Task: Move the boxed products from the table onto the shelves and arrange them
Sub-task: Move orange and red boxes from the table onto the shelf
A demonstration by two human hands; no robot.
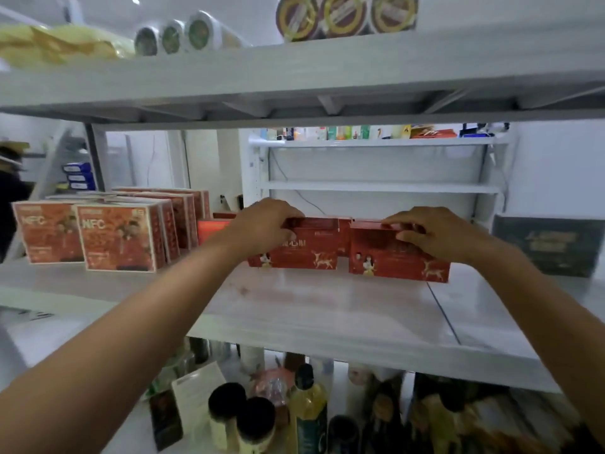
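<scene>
Two red boxes printed with white deer stand side by side on the white middle shelf [327, 309]. My left hand [262, 226] grips the top left corner of the left red box [307, 249]. On the right red box [397, 260], my right hand [435, 234] grips the upper edge, thumb on the front face. More red boxes show behind and between these two, partly hidden. Both arms reach in from below.
Several red NFC boxes [118, 235] stand in rows at the shelf's left. A dark box [546, 245] sits at the right. Round tins [343, 14] line the upper shelf. Bottles and jars [307, 404] crowd the shelf below. Another white rack [376, 188] stands behind.
</scene>
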